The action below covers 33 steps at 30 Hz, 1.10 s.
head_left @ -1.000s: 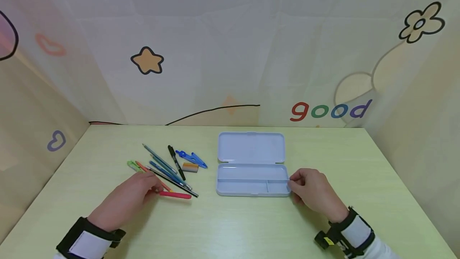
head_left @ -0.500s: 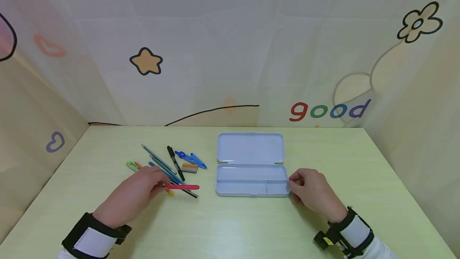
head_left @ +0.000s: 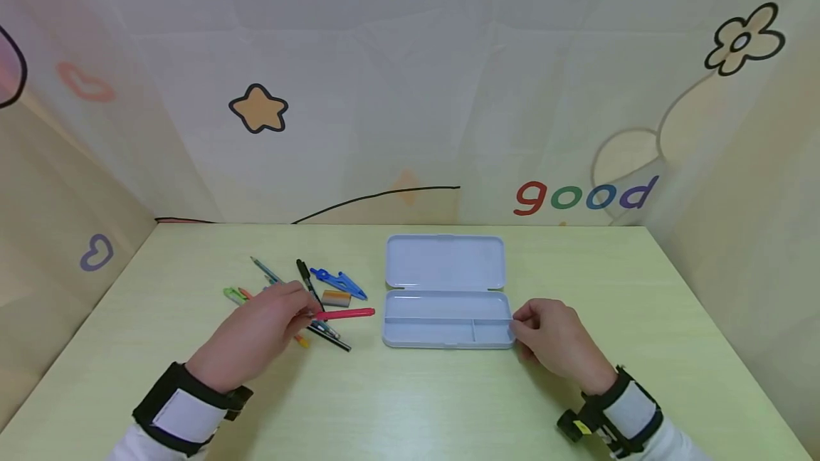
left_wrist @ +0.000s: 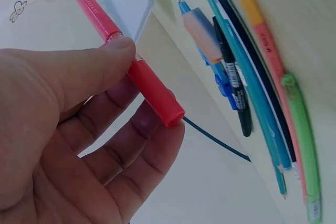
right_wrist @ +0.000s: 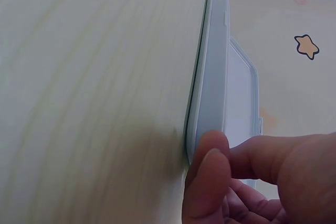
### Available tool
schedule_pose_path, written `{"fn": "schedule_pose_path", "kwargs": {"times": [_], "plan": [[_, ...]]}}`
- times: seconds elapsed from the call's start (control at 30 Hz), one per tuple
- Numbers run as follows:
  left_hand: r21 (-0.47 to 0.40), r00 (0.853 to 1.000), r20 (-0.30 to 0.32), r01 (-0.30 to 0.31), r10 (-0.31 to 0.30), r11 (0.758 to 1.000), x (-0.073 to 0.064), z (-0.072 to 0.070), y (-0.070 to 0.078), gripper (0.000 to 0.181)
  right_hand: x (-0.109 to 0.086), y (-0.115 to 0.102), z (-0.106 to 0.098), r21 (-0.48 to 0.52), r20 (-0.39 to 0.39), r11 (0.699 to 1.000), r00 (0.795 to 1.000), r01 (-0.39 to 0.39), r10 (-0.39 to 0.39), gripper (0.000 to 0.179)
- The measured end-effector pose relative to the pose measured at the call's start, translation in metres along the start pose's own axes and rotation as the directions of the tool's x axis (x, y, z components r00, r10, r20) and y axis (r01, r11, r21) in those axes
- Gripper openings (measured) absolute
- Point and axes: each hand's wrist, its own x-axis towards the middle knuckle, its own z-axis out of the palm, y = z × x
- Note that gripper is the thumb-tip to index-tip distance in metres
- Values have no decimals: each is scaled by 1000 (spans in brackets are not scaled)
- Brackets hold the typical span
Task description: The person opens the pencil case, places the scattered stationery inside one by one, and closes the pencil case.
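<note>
My left hand (head_left: 263, 333) holds a red marker pen (head_left: 351, 314) above the pile, pinched between thumb and fingers. In the left wrist view the capped marker (left_wrist: 157, 92) slants across the fingertips. A pale blue pencil case (head_left: 428, 307) lies with its lid raised back, and its divided tray has nothing in it. My right hand (head_left: 560, 340) pinches the tray's right edge; in the right wrist view, thumb and fingers meet at the corner of the case (right_wrist: 214, 72).
Left of the case lie pencils (head_left: 333, 334), a black pen (head_left: 304, 270), a blue compass (head_left: 339, 281), an orange-and-grey eraser (head_left: 336, 298) and a green pen (head_left: 234, 295). A printed cloth backdrop (head_left: 359, 105) stands behind the table (head_left: 410, 404).
The left hand has lifted the red marker and carried it rightward and away from me, over the pencils toward the case. My right hand has stayed at the case's edge.
</note>
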Motion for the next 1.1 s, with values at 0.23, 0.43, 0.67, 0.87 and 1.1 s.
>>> {"fn": "schedule_pose_path", "kwargs": {"times": [0.23,0.43,0.67,0.87,1.1], "plan": [[11,999,-23,-36,36,999,13,-3,10,17,1,0,0,3,2,1000,1000,2,-2,8],[-8,997,-36,-63,62,998,24,-6,15,17,1,2,1,2,-2,1000,1000,11,-11,8],[-3,995,-43,-86,86,996,39,-6,24,15,1,2,0,3,-2,1000,1000,4,-4,9],[10,991,-52,-120,120,993,53,-5,35,17,1,2,1,2,-4,1000,1000,11,-11,8],[37,987,-41,-151,153,988,70,-2,46,18,0,2,0,2,-10,1000,1000,15,-15,7]]}}
